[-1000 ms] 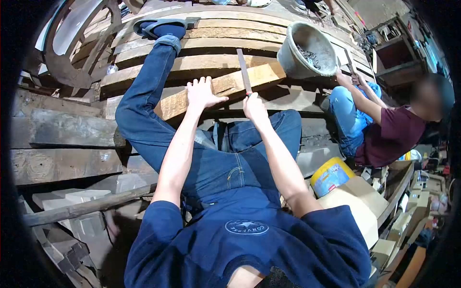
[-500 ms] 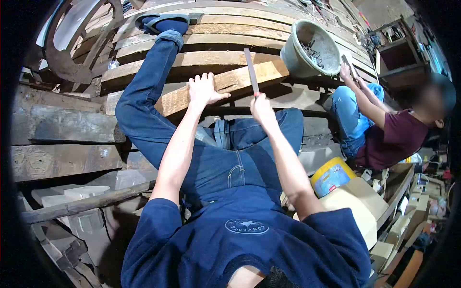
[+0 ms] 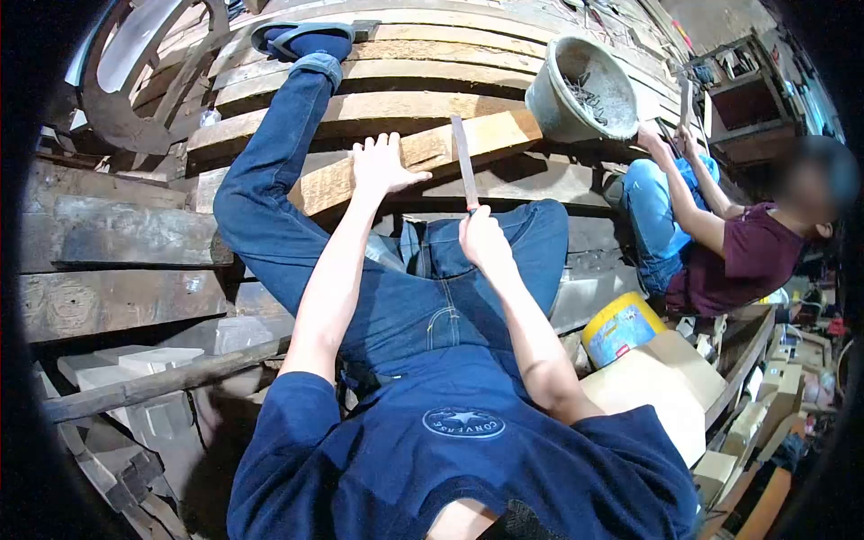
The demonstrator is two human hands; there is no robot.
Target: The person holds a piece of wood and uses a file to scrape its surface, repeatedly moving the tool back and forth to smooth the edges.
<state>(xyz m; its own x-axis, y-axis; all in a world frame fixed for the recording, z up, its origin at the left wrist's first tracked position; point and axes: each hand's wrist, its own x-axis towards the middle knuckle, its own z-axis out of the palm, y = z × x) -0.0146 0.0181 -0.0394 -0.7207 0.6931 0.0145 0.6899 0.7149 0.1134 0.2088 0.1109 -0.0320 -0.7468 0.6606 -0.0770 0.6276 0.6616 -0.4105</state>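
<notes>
My left hand lies with fingers spread on top of a squared wooden beam, pressing on it rather than wrapping round it. My right hand is closed round the red and dark handle of a long, narrow, flat-bladed tool. The blade points away from me and crosses the beam to the right of my left hand. Whether the blade has teeth is too small to tell. The beam slants across in front of my lap, its right end near a grey bucket.
Small dark metal pieces lie in the bucket. Wooden planks spread ahead, with heavy timbers on the left. At right, a seated person holds tools in both hands. A yellow container and cardboard stand by my right arm.
My right hand has drawn the flat-bladed tool back toward my body. My left hand stays on the beam. The other person's hand on the far side has lifted its tool.
</notes>
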